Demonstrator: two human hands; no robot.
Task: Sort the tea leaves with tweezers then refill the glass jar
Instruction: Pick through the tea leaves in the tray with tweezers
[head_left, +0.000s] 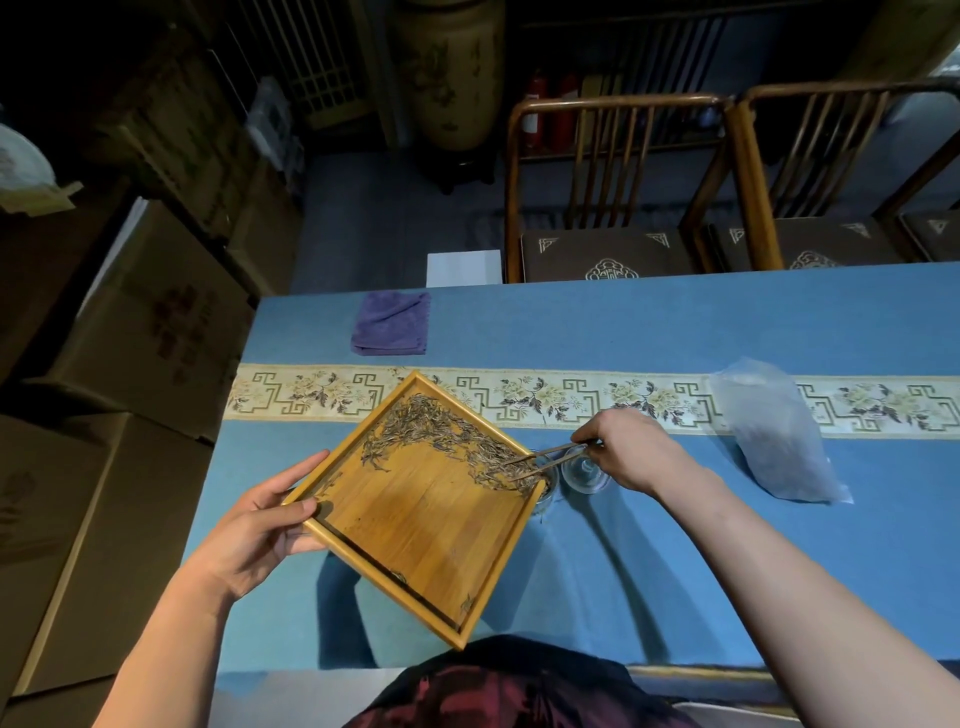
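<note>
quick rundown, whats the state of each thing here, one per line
wooden tray: lifted and tilted, held by left hand
tea leaves: gathered along tray's far edges
tweezers: pinched in right hand, tips in the leaves
glass jar: mostly hidden behind tray corner
purple cloth: folded
plastic bag: lying flat

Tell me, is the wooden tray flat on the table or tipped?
Tipped. The left hand lifts the wooden tray; its tea leaves are gathered toward the far corner.
</note>
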